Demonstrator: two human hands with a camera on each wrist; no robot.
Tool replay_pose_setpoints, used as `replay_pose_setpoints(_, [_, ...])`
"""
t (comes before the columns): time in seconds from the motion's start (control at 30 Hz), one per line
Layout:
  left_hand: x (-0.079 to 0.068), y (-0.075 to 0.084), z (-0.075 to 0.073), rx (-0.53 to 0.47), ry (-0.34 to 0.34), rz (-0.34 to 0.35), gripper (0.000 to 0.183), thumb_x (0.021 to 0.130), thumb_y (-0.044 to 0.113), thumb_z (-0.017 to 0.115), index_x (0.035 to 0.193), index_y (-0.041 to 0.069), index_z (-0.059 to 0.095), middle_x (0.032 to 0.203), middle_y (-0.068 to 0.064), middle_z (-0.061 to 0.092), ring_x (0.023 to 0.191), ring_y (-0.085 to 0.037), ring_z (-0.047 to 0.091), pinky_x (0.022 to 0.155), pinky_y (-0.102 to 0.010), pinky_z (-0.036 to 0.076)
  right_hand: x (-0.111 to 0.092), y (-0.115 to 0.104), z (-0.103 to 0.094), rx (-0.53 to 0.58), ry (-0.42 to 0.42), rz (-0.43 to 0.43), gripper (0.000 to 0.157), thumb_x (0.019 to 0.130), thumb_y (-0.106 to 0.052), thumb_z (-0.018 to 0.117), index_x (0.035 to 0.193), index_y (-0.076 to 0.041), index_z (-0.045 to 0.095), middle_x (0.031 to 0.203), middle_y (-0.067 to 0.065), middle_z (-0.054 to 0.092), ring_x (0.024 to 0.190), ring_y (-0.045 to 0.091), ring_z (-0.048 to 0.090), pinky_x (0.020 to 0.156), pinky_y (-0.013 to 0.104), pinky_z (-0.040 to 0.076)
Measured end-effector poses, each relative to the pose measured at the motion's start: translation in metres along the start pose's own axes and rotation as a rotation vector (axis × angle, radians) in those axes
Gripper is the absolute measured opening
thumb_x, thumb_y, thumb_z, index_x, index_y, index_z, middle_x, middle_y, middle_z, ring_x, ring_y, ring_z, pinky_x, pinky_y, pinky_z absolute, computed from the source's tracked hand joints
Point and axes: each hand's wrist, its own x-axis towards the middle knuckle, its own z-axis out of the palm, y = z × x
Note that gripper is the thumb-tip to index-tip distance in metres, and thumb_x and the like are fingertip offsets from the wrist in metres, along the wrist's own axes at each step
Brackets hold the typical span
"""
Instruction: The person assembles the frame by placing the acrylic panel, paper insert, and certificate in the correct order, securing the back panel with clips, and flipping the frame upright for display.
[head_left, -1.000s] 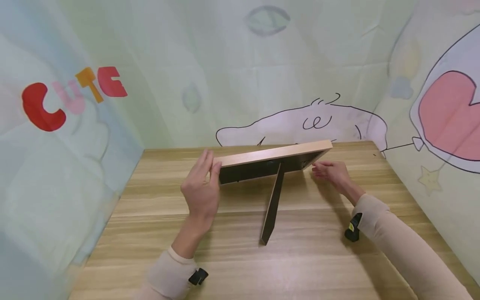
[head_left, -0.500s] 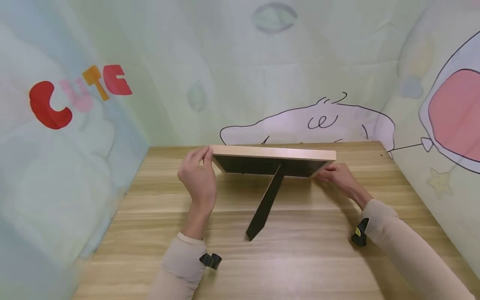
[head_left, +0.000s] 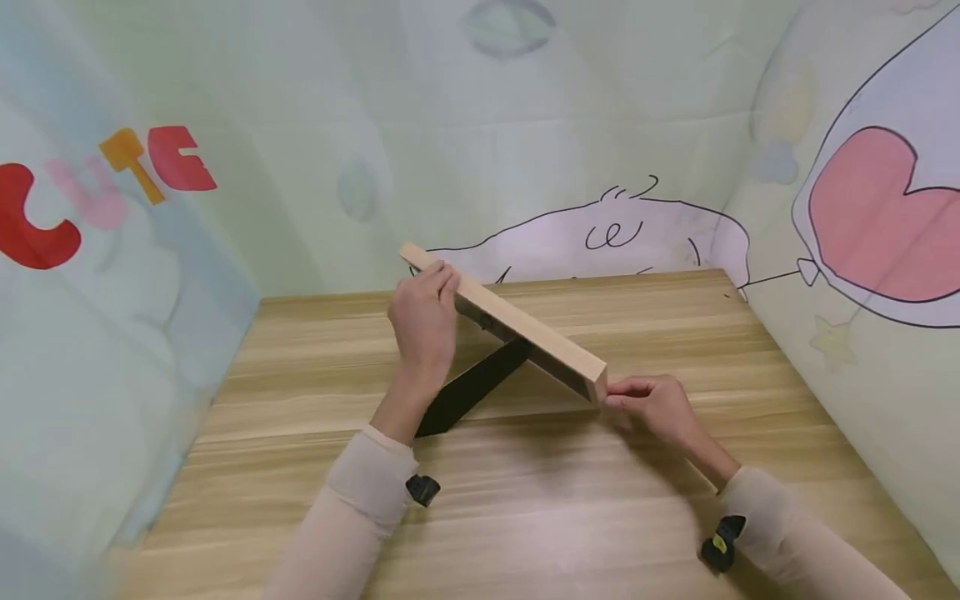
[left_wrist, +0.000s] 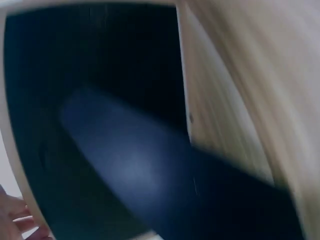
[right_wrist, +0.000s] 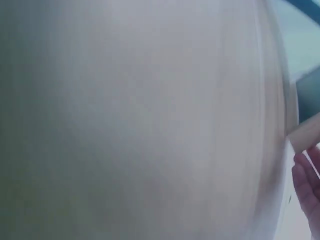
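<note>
A picture frame with a pale wooden edge and dark back stands slanted on the table, its right end nearer me. The dark stand leg folds out from its back toward the lower left. My left hand grips the top edge near the left end, fingers over the wood. At the lower right corner, my right hand pinches the frame's side. The left wrist view shows the blurred leg against the back panel. In the right wrist view, fingers touch the frame corner. The front is hidden.
The wood-grain table lies under the frame. Printed cloth walls enclose it at the back and both sides, close behind the frame. Small black devices sit on both wrists.
The frame has turned: its right end has come nearer me and its left end has gone farther back. The stand leg has swung left. Both hands have moved along with the frame.
</note>
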Motion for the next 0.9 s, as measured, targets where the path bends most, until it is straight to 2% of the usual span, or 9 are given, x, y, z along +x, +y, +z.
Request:
replay_pose_setpoints(0.13, [-0.033,0.026,-0.019,-0.063,-0.068,0.011,0.020,0.094,0.020,0.071,0.111,0.012,0.079,0.120,-0.010,0.075,0.109,-0.027,0.074,0.091,-0.043,0.059,-0.017,-0.014,0.019,-0.022,0.005,-0.048,0.016,0.077,-0.032,0.086,0.090,-0.023,0.082,0.093,-0.002,0.081,0.087,0.003,0.070,0.076,0.018,0.053])
replay_pose_setpoints(0.27, [-0.066,0.046,-0.039,-0.113,-0.113,0.001,0.026,0.092,0.022,0.073,0.114,0.011,0.077,0.125,-0.011,0.072,0.109,-0.029,0.073,0.089,-0.043,0.060,-0.029,-0.024,0.033,-0.014,-0.007,-0.075,0.013,0.077,-0.035,0.086,0.087,-0.030,0.080,0.090,-0.010,0.079,0.085,0.004,0.071,0.076,0.020,0.054])
replay_pose_setpoints(0.43, [-0.095,0.063,-0.056,-0.061,-0.132,0.015,0.039,0.089,0.031,0.075,0.121,0.008,0.074,0.132,-0.011,0.069,0.099,-0.031,0.074,0.076,-0.041,0.061,-0.036,-0.031,0.045,-0.027,0.003,-0.115,0.012,0.077,-0.032,0.087,0.086,-0.029,0.079,0.090,-0.008,0.079,0.082,0.003,0.071,0.073,0.020,0.055])
replay_pose_setpoints(0.6, [-0.109,0.072,-0.062,0.001,-0.132,0.048,0.045,0.092,0.034,0.073,0.125,0.004,0.071,0.134,-0.014,0.067,0.087,-0.029,0.072,0.069,-0.038,0.060,-0.040,-0.035,0.051,-0.030,-0.008,-0.145,0.012,0.077,-0.030,0.087,0.086,-0.029,0.080,0.089,-0.008,0.080,0.083,0.003,0.073,0.074,0.020,0.057])
replay_pose_setpoints(0.7, [-0.113,0.074,-0.065,0.031,-0.123,0.064,0.049,0.092,0.038,0.072,0.125,0.002,0.071,0.134,-0.016,0.067,0.082,-0.028,0.070,0.067,-0.037,0.058,-0.042,-0.039,0.052,-0.033,-0.049,-0.173,0.011,0.077,-0.032,0.086,0.085,-0.030,0.079,0.087,-0.010,0.079,0.081,0.002,0.072,0.072,0.020,0.057])
replay_pose_setpoints(0.8, [-0.114,0.077,-0.069,0.069,-0.121,0.082,0.059,0.088,0.047,0.073,0.125,0.001,0.070,0.133,-0.018,0.067,0.083,-0.030,0.070,0.069,-0.037,0.058,-0.038,-0.046,0.048,-0.053,-0.151,-0.188,0.010,0.079,-0.035,0.085,0.084,-0.030,0.078,0.085,-0.011,0.078,0.079,0.000,0.070,0.072,0.020,0.056])
replay_pose_setpoints(0.9, [-0.115,0.081,-0.070,0.110,-0.097,0.126,0.070,0.081,0.056,0.073,0.120,-0.001,0.071,0.128,-0.018,0.070,0.083,-0.031,0.070,0.070,-0.037,0.059,-0.027,-0.055,0.035,-0.099,-0.321,-0.188,0.013,0.081,-0.037,0.083,0.088,-0.027,0.079,0.087,-0.011,0.078,0.081,-0.001,0.069,0.073,0.019,0.055])
